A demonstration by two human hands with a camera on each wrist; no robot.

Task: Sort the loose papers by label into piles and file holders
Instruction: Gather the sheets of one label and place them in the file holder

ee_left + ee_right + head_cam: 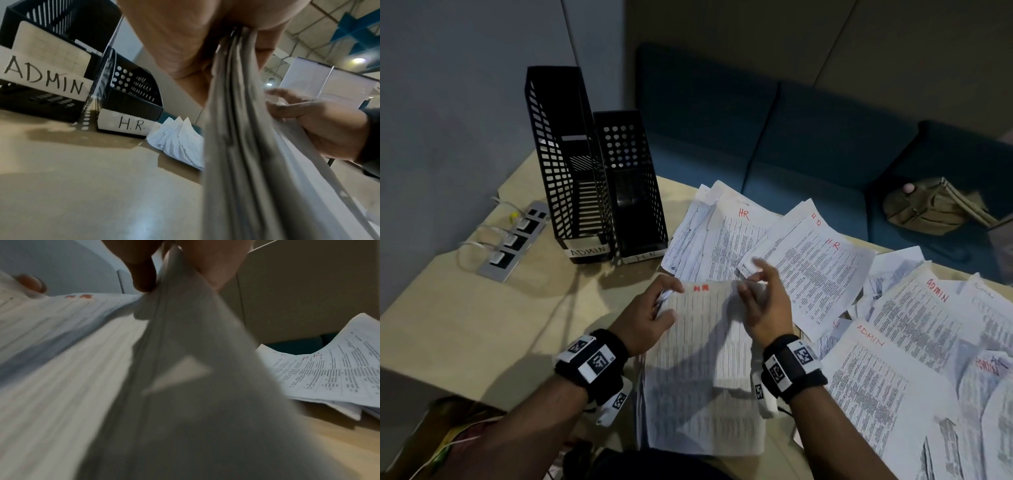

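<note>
Limp printed paper stack [702, 363]

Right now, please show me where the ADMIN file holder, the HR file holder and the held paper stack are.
ADMIN file holder [585, 251]: head view, its white front label.
HR file holder [643, 257]: head view, its front label.
held paper stack [702, 342]: head view, top sheet's middle.

Two black file holders stand on the tan surface [482, 308]: the ADMIN holder [565, 164] has a grid of rectangular slots, and the HR holder [633, 192] just beside it has round perforations; both bear white labels with black lettering. The held stack of papers [702, 359] is white with grey print and a red mark, probably "HR", though blurred. Beyond the holders sits a teal sofa [791, 144] with an olive bag [928, 209].
</note>
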